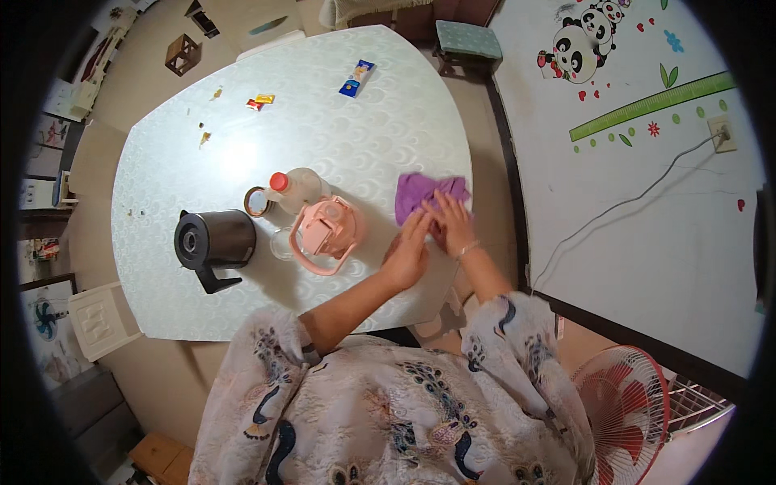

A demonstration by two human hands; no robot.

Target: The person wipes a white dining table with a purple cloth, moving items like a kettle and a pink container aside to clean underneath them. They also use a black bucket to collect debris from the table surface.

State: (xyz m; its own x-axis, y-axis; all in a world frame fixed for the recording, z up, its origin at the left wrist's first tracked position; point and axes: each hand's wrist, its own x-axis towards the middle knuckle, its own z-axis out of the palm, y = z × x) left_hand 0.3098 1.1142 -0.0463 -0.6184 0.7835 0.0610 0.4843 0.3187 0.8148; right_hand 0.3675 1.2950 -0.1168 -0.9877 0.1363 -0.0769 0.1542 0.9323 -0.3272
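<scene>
A crumpled purple cloth (414,191) lies on the table near its right edge. My right hand (450,225) rests on the cloth with its fingers stretched out over it. Close against it, my left hand (406,252) reaches to the cloth's near edge, its fingers extended and partly overlapping the right hand. To the left of my hands stands a pink bottle (333,228) with a carrying loop. Behind that is a clear bottle (303,187) with a red cap.
A dark jug (229,239) with a black handle stands left on the pale patterned table (186,145). Beside the bottles are a round open container (257,201) and a clear glass (283,244). Farther off lie a blue packet (356,78) and small wrapped pieces (260,102). A red fan (622,412) stands lower right.
</scene>
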